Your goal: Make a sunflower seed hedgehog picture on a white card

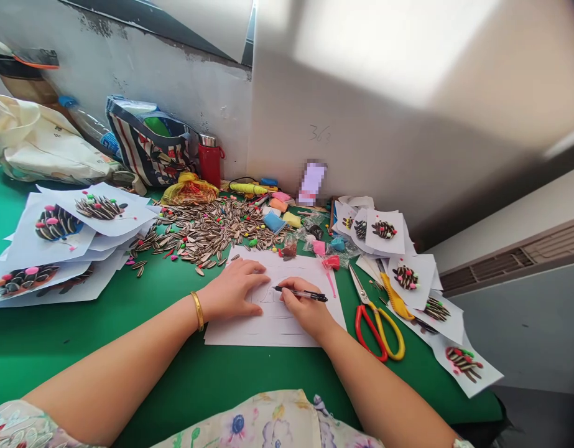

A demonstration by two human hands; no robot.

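White paper [249, 333] lies in front of me with faint pencil-like lines and a small drawn outline on it. Spread flat on its left part is my left hand [239, 287], fingers apart, with a gold bangle at the wrist. My right hand [308, 308] is closed around a black pen [310, 294], its tip at the drawing between the two hands. Just beyond the paper lies a heap of striped sunflower seeds [207, 227]. Lumps of coloured clay [273, 222] sit at the heap's right side, some in clear wrappers.
Scissors [373, 323] with red and yellow handles lie right of the paper, by a yellow-handled tool [398, 302]. Seed-decorated paper sheets [104, 208] are stacked left, with more cards [415, 277] right. A red flask [209, 163], a striped bag [149, 143] and a phone [312, 183] stand along the wall.
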